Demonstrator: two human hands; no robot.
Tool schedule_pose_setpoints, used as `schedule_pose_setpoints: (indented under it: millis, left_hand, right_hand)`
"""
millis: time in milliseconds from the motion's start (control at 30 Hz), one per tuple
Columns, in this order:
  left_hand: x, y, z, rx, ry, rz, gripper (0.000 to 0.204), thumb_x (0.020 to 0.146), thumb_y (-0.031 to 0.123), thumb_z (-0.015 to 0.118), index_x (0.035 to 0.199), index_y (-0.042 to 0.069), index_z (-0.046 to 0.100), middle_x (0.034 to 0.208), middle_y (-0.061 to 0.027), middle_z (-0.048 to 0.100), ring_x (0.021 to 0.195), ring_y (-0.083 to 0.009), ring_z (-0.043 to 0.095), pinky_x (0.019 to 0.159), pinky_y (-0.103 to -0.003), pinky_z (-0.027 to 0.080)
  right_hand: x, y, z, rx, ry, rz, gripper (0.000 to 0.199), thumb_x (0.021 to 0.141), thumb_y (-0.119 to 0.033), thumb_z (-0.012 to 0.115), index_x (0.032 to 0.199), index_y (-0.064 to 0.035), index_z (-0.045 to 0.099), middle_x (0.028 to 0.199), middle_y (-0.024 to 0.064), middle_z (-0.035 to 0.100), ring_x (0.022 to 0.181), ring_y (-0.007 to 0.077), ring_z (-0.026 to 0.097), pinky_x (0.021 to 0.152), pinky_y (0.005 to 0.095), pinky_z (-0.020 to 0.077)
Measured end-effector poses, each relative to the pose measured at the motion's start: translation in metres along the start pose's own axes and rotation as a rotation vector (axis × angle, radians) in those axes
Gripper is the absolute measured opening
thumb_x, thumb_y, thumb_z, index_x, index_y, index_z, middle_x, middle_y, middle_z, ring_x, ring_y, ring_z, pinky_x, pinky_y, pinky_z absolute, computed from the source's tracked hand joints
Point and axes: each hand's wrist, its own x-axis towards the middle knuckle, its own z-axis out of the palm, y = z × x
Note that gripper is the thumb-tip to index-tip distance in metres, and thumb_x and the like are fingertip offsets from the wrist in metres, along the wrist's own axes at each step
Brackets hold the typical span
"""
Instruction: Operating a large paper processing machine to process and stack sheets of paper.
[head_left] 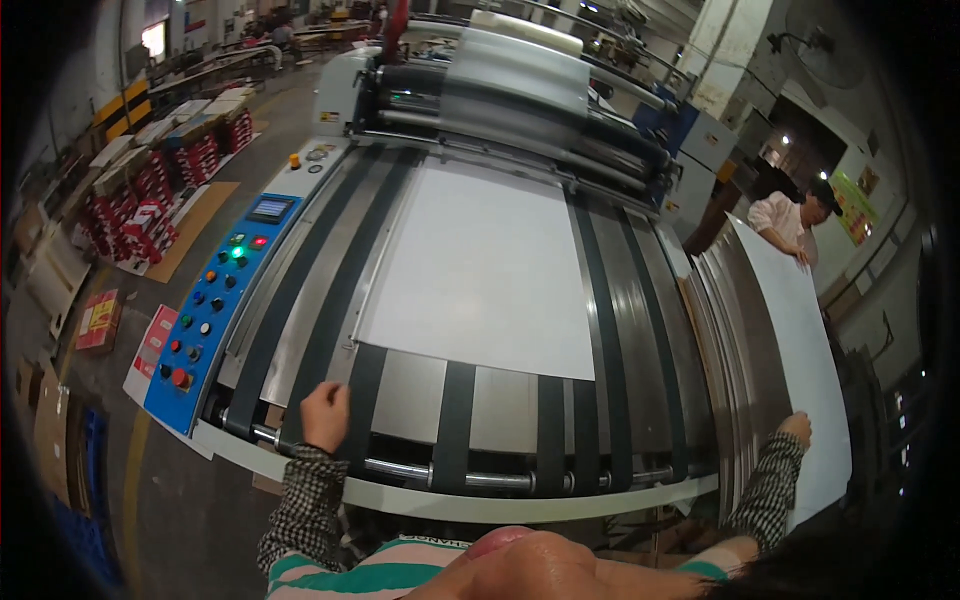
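A large white sheet (480,270) lies flat on the dark belts of the feed table, its far end near the machine's rollers. Over the near left part of the belts, my left hand (326,415) is closed in a loose fist, apart from the sheet, with nothing visible in it. To the right stands a stack of boards (735,350) on edge. My right hand (797,428) is at the near part of the outermost white board (815,370), its fingers closed on the board's edge; the fingertips are partly hidden.
A blue control panel (225,290) with buttons and a small screen runs along the table's left side. Rollers with a clear film roll (515,75) cross the far end. A co-worker (790,225) touches the white board's far edge. Stacked red-and-white goods (150,220) stand at left.
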Motion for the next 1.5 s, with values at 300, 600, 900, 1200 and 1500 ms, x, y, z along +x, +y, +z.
schedule_pose_setpoints:
  millis: [300, 600, 900, 1200, 1500]
  left_hand:
    - [-0.091, 0.087, 0.101, -0.332, -0.942, 0.283, 0.030, 0.076, 0.022, 0.055, 0.094, -0.003, 0.055, 0.087, -0.0177, 0.059, 0.078, -0.0251, 0.058, 0.070, -0.029, 0.045]
    - [-0.079, 0.034, 0.044, -0.112, -1.011, -0.145, 0.026, 0.068, 0.012, 0.051, 0.090, -0.002, 0.058, 0.073, -0.0078, 0.060, 0.065, -0.0160, 0.056, 0.062, -0.029, 0.044]
    - [-0.098, -0.039, -0.052, -0.542, -0.577, -0.522, 0.027, 0.075, 0.007, 0.050, 0.100, -0.004, 0.052, 0.087, -0.0077, 0.058, 0.076, -0.0144, 0.054, 0.068, -0.026, 0.043]
    - [-0.094, -0.050, -0.060, -0.647, -0.597, -0.616, 0.030, 0.076, 0.010, 0.053, 0.103, -0.004, 0.052, 0.091, -0.0090, 0.058, 0.079, -0.0164, 0.055, 0.071, -0.028, 0.043]
    - [-0.010, -0.049, -0.020, -0.525, -0.567, -0.578, 0.026, 0.074, 0.012, 0.055, 0.093, -0.006, 0.055, 0.078, -0.0126, 0.060, 0.068, -0.0186, 0.056, 0.062, -0.028, 0.044]
  right_hand:
    - [-0.248, -0.144, 0.047, -0.196, 0.003, -1.450, 0.021, 0.073, -0.015, 0.048, 0.077, -0.0003, 0.062, 0.082, 0.0195, 0.059, 0.078, 0.0321, 0.057, 0.073, 0.0481, 0.0406]
    - [-0.487, -0.187, 0.004, 1.270, -0.317, -1.381, 0.028, 0.080, -0.020, 0.038, 0.075, 0.0005, 0.057, 0.076, 0.0183, 0.058, 0.077, 0.0350, 0.051, 0.074, 0.0407, 0.0394]
    - [-0.426, -0.124, 0.036, 0.649, -0.382, -0.933, 0.046, 0.082, -0.034, 0.041, 0.120, -0.0089, 0.041, 0.130, 0.0181, 0.027, 0.122, 0.0373, 0.015, 0.097, 0.0528, 0.0091]
    - [-0.418, -0.140, 0.040, 0.628, -0.530, -1.162, 0.054, 0.082, -0.038, 0.040, 0.127, -0.0107, 0.030, 0.135, 0.0182, 0.016, 0.125, 0.0370, 0.007, 0.098, 0.0530, 0.0034]
    - [-0.395, -0.238, 0.035, 0.556, -0.512, -1.224, 0.061, 0.081, -0.044, 0.039, 0.130, -0.0099, 0.024, 0.136, 0.0187, 0.011, 0.125, 0.0384, 0.003, 0.098, 0.0509, -0.0010]
